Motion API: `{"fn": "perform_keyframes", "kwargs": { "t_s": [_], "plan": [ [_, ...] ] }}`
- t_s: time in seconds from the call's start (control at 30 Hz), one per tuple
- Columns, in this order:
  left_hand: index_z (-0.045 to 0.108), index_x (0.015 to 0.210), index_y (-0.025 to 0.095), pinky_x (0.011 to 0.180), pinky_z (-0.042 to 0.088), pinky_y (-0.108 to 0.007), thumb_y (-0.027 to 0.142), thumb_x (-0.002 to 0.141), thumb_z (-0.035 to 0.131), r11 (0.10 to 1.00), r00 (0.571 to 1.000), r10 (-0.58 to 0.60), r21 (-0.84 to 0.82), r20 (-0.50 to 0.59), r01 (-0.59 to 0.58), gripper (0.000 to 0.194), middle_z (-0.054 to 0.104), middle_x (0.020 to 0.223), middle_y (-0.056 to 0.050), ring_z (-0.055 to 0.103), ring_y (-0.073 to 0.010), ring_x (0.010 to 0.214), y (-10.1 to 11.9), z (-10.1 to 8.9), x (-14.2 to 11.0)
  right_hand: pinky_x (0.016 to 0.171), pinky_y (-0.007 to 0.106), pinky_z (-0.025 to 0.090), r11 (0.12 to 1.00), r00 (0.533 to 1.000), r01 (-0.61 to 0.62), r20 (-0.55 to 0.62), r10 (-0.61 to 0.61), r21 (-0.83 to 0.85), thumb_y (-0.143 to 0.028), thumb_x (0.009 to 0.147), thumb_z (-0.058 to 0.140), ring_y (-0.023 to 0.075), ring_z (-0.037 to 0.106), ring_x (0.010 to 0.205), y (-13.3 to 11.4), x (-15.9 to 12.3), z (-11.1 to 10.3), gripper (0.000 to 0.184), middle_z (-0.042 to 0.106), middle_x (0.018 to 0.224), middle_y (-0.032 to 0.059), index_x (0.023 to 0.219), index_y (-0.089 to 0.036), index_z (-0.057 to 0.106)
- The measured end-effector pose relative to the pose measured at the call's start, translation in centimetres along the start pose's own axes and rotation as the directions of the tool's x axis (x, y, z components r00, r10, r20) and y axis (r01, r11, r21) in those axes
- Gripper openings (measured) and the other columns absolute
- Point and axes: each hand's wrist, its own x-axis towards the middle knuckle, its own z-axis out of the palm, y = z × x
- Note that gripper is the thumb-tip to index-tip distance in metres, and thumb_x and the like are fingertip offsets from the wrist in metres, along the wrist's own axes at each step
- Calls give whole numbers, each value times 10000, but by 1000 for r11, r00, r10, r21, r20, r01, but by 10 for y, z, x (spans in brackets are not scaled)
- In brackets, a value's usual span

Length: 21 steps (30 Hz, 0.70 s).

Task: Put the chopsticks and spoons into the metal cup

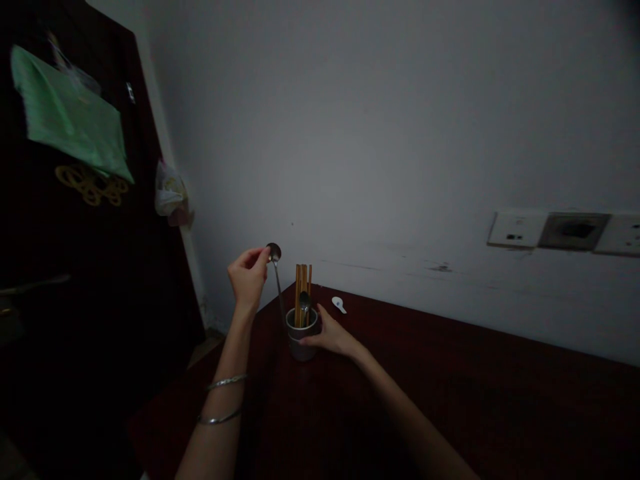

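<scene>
My left hand (249,275) is raised above the table's far left corner, fingers pinched on the bowl end of a metal spoon (277,273) whose handle hangs down toward a small grey cup (301,337). The cup holds several wooden chopsticks (303,283) and another metal spoon (305,301). My right hand (330,335) is wrapped round the cup's right side on the dark red table (450,387). Two thin bangles (223,400) sit on my left forearm.
A small white spoon (339,304) lies on the table behind the cup by the white wall. Wall sockets (565,232) sit at the right. At the left stands a dark door (75,267) with a green bag (70,113) and a plastic bag (170,190) hanging.
</scene>
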Motion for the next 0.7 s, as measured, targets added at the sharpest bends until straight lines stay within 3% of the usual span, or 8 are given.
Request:
{"fn": "perform_keyframes", "kwargs": {
  "t_s": [0.07,0.1,0.17,0.2,0.3,0.4,0.47,0.7],
  "plan": [
    [635,714,120,312,245,-159,350,666,661,998,999,-29,-54,25,31,236,539,516,33,366,-30,337,5,3,-2,1005,403,346,995,999,-21,41,25,-99,-298,492,801,281,457,1181,-20,-5,-19,848,490,1285,185,1245,-84,475],
    [631,707,121,307,239,-159,346,661,665,996,999,-38,-77,40,41,232,535,512,35,362,-28,332,7,4,-4,969,401,382,994,999,-20,46,25,-111,-302,561,765,266,506,1126,-31,-8,-28,698,546,1226,166,1188,-98,535],
    [624,695,123,299,230,-162,339,656,669,991,996,-50,-117,71,58,224,531,509,38,354,-27,323,11,9,-7,857,370,459,999,999,1,43,0,-36,-321,725,635,213,600,960,-55,-15,-40,395,649,1049,120,1065,-122,618],
    [621,690,124,296,226,-164,337,656,670,989,995,-56,-134,87,67,221,530,510,38,349,-26,319,12,12,-10,807,344,480,1000,999,21,48,-22,17,-328,762,593,191,616,907,-65,-18,-43,331,667,996,104,1024,-130,637],
    [616,681,126,288,220,-166,339,660,668,980,989,-86,-169,124,106,220,519,511,42,338,-25,313,13,22,-19,630,262,500,988,998,25,47,-33,154,-320,763,590,150,634,755,-85,-26,-41,275,685,854,72,961,-137,647],
    [616,683,125,290,222,-160,341,659,669,973,983,-133,-174,126,154,223,510,505,46,333,-23,317,11,32,-29,510,205,464,984,999,31,-34,-25,177,-278,721,626,113,606,607,-88,-28,-33,180,655,679,36,814,-125,647],
    [616,679,125,301,236,-158,339,653,673,970,981,-156,-167,114,174,223,505,497,49,337,-22,321,10,38,-34,461,188,446,983,998,23,-67,-11,182,-273,718,618,101,586,554,-85,-27,-30,147,621,607,17,741,-128,630],
    [598,672,130,302,249,-160,326,646,673,955,975,-203,-202,96,219,212,520,506,49,339,-24,316,8,45,-40,363,172,396,967,1000,25,-13,-23,255,-341,674,655,81,523,452,-78,-23,-29,216,575,541,-21,744,-141,612]
  ]
}}
